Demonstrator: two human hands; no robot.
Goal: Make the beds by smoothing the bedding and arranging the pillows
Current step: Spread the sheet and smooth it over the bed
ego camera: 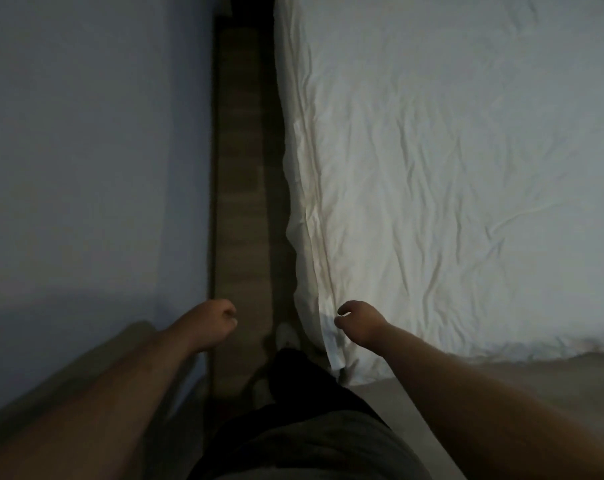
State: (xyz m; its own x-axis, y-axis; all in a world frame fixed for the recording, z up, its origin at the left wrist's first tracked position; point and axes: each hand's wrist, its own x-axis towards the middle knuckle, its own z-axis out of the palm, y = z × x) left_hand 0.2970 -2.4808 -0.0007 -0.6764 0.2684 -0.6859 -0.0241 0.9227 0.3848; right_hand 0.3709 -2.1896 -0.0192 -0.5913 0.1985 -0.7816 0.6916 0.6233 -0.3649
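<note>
Wrinkled duvet [449, 168], likely soft and light.
Left hand [214, 322], 7 o'clock, and right hand [357, 323], 5 o'clock, loosely curled, empty; grip duvet's side edge.

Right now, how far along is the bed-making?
Done: the white duvet is spread over the bed. In hand: nothing gripped; the left hand and right hand have loosely curled fingers, the right over the duvet's near edge. Left: creases cover the duvet, so smoothing is yet to do; no pillows are in view, so their state cannot be told.
</note>
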